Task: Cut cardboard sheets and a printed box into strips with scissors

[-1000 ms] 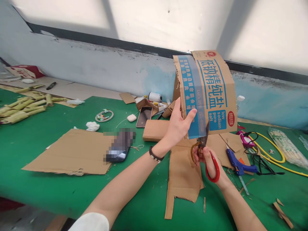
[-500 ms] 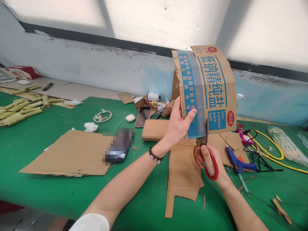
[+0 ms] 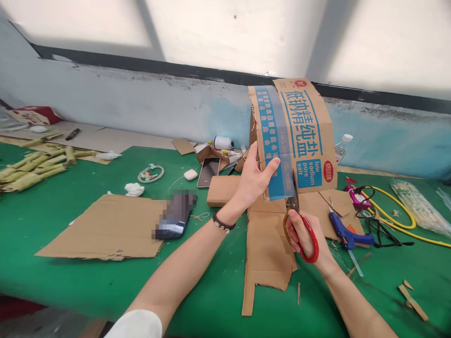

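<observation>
My left hand (image 3: 256,176) grips the left edge of a printed cardboard piece (image 3: 308,126), thumb on the front and fingers hidden behind. The cardboard is held up above the table, with blue lettering and a strip of clear tape down its face. My right hand (image 3: 305,234) is closed round the handles of a pair of scissors (image 3: 309,237), one loop red. Their blades point upward at the cardboard's lower edge, beside the tape strip, with part of the cardboard to either side. Below lies a cut cardboard sheet (image 3: 269,249) with a notched lower end.
A flat cardboard sheet (image 3: 102,227) and a dark phone (image 3: 176,216) lie to the left. A blue glue gun (image 3: 347,232), yellow cable (image 3: 405,223) and bagged sticks (image 3: 419,204) are on the right. Cut stalks (image 3: 35,164) pile up at far left.
The cardboard has shifted slightly left and lower at its top, my left hand moving with it. The scissors remain at its lower edge, their blades now looking closer to upright.
</observation>
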A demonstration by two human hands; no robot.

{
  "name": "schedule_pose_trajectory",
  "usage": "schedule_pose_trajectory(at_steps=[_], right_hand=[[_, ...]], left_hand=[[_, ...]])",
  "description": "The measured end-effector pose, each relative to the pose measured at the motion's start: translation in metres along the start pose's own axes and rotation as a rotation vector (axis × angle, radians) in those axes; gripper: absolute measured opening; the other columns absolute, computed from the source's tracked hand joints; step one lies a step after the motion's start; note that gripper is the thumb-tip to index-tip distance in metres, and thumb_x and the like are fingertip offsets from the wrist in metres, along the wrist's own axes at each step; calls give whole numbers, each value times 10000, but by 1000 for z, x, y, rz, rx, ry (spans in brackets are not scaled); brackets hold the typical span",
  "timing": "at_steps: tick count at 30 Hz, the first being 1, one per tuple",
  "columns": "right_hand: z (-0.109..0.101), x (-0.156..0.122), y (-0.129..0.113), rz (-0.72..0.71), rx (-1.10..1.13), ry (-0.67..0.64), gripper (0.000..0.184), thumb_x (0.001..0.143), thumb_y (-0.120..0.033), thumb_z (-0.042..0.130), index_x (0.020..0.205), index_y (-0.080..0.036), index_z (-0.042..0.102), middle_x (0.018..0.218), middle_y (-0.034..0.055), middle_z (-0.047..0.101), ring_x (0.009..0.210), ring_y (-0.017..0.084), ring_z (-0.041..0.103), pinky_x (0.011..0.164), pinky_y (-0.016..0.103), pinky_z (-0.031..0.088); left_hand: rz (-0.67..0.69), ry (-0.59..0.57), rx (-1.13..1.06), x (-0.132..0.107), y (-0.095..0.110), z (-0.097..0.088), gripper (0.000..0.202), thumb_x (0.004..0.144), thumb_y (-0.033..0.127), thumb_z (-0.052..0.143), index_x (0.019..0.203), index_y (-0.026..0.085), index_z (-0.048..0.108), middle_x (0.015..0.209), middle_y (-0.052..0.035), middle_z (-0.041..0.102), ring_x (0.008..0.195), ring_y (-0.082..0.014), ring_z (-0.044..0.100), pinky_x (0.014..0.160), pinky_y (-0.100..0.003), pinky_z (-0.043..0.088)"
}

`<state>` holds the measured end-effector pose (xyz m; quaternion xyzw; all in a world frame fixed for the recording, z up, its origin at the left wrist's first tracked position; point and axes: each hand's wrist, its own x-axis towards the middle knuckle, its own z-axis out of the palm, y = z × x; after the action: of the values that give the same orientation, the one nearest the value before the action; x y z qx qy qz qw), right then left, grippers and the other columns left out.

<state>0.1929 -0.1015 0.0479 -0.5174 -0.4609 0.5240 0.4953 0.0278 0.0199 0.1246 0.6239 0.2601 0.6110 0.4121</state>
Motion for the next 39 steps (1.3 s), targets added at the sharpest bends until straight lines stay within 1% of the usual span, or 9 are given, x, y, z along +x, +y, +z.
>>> schedule_pose_trajectory(at_steps=[6,9,12,17,23,25,28,31,39], right_hand=[[-2,4,-4,-39,33,-80,698,917,-915,713,783,-232,660,564,-26,561,426,144,524,419,302,464],[-4,5,-5,-55,50,-97,702,943,-923,673,793,-236,688,608,6,597,472,172,550,455,341,497],[-5,6,-5,-65,43,-107,699,979,-907,637,797,-236,706,635,22,617,507,178,563,487,345,516],[-2,5,-3,-57,81,-52,709,904,-927,722,766,-233,672,535,-46,507,405,123,427,397,293,379],[2,5,8,-12,88,-6,716,908,-934,701,743,-242,618,452,-85,440,318,89,339,337,256,277],[2,6,11,-5,83,-10,715,915,-932,691,754,-238,624,463,-82,451,325,95,380,346,255,321],[-1,9,11,-38,63,-51,698,956,-906,671,804,-225,668,546,-28,576,408,137,534,426,286,442],[-6,11,9,-67,54,-78,689,1011,-880,620,850,-216,710,640,26,665,508,180,631,504,322,501],[-17,12,9,58,139,-213,789,994,-954,538,880,-198,734,713,32,683,587,177,650,603,321,572]], left_hand=[[32,-32,37,-6,3,4,679,1033,652,770,1504,204,577,1502,-167,743,1395,-335,731,1227,-513,596],[48,-51,53,-9,1,7,655,1044,623,767,1506,203,573,1525,-167,728,1437,-333,705,1276,-515,549],[36,-56,48,-9,0,8,638,1045,619,765,1492,205,573,1517,-164,727,1433,-329,705,1262,-497,556],[50,-44,37,-9,1,9,648,1045,627,763,1492,202,564,1525,-168,716,1431,-316,703,1259,-468,548],[16,-35,10,-9,-3,10,623,1040,619,771,1475,216,578,1509,-152,730,1402,-309,720,1232,-471,573],[2,-42,-4,-9,-6,10,615,1044,602,770,1480,215,574,1492,-150,739,1370,-300,737,1214,-468,586],[1,-37,-11,-9,-10,10,604,1044,582,776,1473,209,570,1459,-152,753,1340,-295,751,1222,-477,581],[4,-27,-5,-9,-13,11,599,1051,573,768,1483,215,557,1455,-151,754,1339,-291,752,1228,-484,576],[-21,-64,4,-11,-11,12,641,1041,638,758,1510,259,543,1493,-142,743,1373,-304,744,1228,-512,594]])
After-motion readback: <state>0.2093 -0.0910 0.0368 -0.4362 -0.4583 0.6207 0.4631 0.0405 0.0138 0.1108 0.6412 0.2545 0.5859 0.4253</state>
